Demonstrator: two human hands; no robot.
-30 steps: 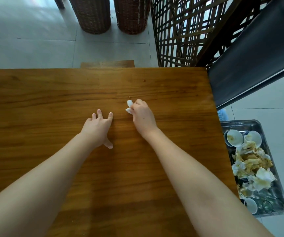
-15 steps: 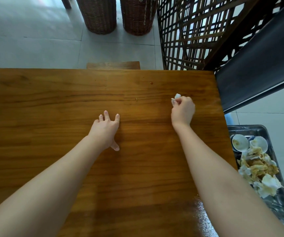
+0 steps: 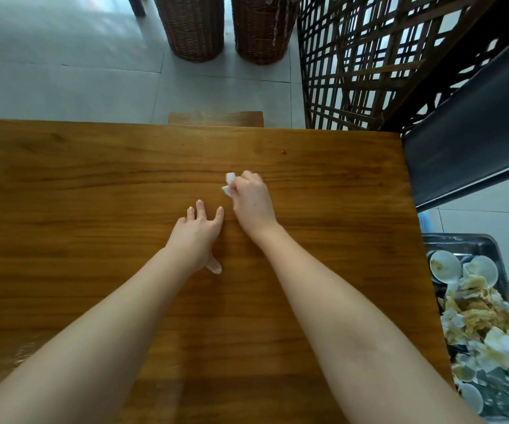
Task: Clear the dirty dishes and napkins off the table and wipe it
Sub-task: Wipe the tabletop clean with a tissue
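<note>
My left hand [image 3: 196, 237] lies flat on the brown wooden desk [image 3: 94, 194], palm down. Its fingers are straight and spread wide, and the thumb sticks back toward me. It holds nothing. My right hand [image 3: 251, 203] is just beside it, at 1 o'clock from it, knuckles up. Its fingers are curled tight round a small white crumpled paper napkin [image 3: 229, 183] and press it onto the wood. Both bare forearms reach in from 6 o'clock.

A tiny red-brown spot [image 3: 283, 152] sits on the desk at 1 o'clock from the right hand, well apart from it. Past the far edge at 12 o'clock a light wooden seat [image 3: 215, 118] pokes out. Beyond it two brown wicker baskets [image 3: 193, 26] stand on the pale grey tiled floor [image 3: 63, 71]. A dark wooden lattice screen [image 3: 369, 56] stands at 1 o'clock. A dark grey padded bench [image 3: 476, 133] runs along the desk's right side at 2 o'clock. At 4 o'clock, off the desk and lower down, is a silver metal tray [image 3: 461, 240]. It holds white bowls [image 3: 445, 266] with yellow-brown smears and a heap of crumpled stained napkins [image 3: 476, 319].

The napkin in my fist is near the middle of the desk. Only a small white bit peeks out at the fist's 10 o'clock side. The desk top is shiny, with dark grain lines.
</note>
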